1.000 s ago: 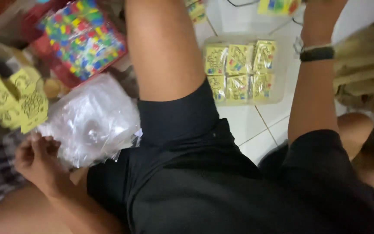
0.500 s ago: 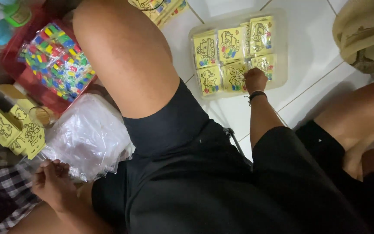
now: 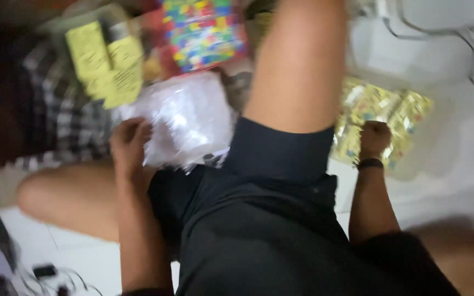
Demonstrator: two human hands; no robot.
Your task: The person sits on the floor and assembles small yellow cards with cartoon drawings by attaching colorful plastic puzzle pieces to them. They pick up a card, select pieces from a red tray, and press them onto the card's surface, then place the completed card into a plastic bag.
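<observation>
A person sits on a tiled floor (image 3: 440, 219), blurred. A clear tray (image 3: 412, 159) of yellow packets (image 3: 379, 109) lies beside the right knee. Left hand (image 3: 130, 145) grips a clear plastic bag (image 3: 185, 123) beside the thigh. Right hand (image 3: 374, 140) is closed over the packets; whether any are lifted, cannot tell.

Crinkled clear plastic bags (image 3: 185, 123), glossy and thin, under the left hand (image 3: 130, 145); shiny yellow foil-like sachets (image 3: 382, 112) by the right hand (image 3: 374, 138); matt black cloth shorts (image 3: 270, 219); woven checked fabric (image 3: 56, 118); smooth white floor tiles (image 3: 445, 186); matt yellow paper sheets (image 3: 105, 63)
</observation>
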